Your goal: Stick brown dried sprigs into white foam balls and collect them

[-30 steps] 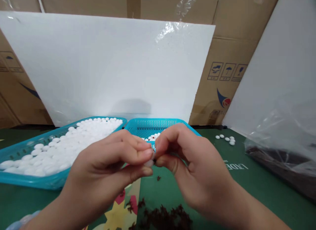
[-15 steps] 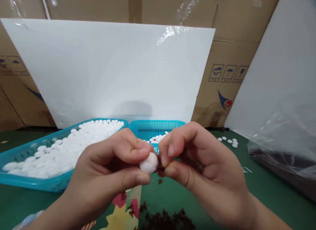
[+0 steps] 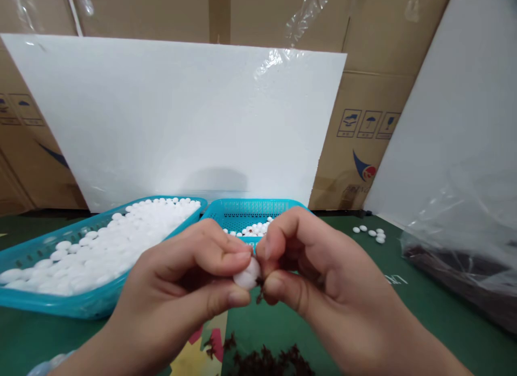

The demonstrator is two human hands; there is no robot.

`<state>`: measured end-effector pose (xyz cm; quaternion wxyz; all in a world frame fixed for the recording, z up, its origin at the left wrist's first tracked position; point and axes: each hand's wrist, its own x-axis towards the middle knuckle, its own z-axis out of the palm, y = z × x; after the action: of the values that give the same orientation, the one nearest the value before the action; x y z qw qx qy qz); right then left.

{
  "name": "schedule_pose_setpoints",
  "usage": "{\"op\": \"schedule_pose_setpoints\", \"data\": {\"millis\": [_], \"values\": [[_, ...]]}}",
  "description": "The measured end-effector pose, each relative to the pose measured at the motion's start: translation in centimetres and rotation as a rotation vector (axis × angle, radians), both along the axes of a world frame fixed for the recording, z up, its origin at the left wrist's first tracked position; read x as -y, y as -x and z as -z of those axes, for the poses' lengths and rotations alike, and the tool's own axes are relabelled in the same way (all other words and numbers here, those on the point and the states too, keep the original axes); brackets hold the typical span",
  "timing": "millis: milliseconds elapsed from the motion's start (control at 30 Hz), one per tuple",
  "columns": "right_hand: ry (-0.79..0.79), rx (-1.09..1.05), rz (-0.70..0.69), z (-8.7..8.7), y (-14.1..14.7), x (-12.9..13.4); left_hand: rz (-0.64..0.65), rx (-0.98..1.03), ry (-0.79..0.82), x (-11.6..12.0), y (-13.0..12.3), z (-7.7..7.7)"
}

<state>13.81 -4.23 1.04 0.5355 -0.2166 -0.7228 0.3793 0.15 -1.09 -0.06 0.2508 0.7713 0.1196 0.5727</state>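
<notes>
Between the thumb and fingers of my left hand (image 3: 181,284) is a white ball (image 3: 247,273), round and smooth. My right hand (image 3: 319,279) pinches a small dark reddish-brown piece (image 3: 259,291) against the ball's right side; part of the piece hangs below the fingertips. Both hands are raised over the green table, their fingertips almost touching. Under them lies a loose pile of similar dark pieces (image 3: 270,361) near the bottom edge of the view.
A blue basket (image 3: 81,306) full of white balls stands at the left. Behind my hands, another blue basket (image 3: 258,203) holds fewer balls. Several white balls (image 3: 372,233) and a plastic bag (image 3: 456,263) with dark contents lie at the right. A white board (image 3: 194,112) leans behind.
Both hands have come slightly lower in view with the ball. The right fingers have shifted around the dark piece, which now hangs lower beside the ball. The camera view has moved slightly.
</notes>
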Motion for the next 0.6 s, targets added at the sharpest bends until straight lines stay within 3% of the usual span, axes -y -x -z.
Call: {"op": "schedule_pose_setpoints", "data": {"millis": [167,367,600], "values": [[0.192,-0.018,-0.093,-0.41,0.15,-0.17,0.1,0.052,0.155,0.03,-0.11,-0.26],[0.141,-0.068,-0.094,-0.09,0.32,-0.29,0.24,0.152,0.379,-0.07,-0.48,-0.39],[0.119,-0.086,-0.057,-0.07,0.5,-0.17,0.263,0.164,0.409,0.09,-0.61,-0.37]]}}
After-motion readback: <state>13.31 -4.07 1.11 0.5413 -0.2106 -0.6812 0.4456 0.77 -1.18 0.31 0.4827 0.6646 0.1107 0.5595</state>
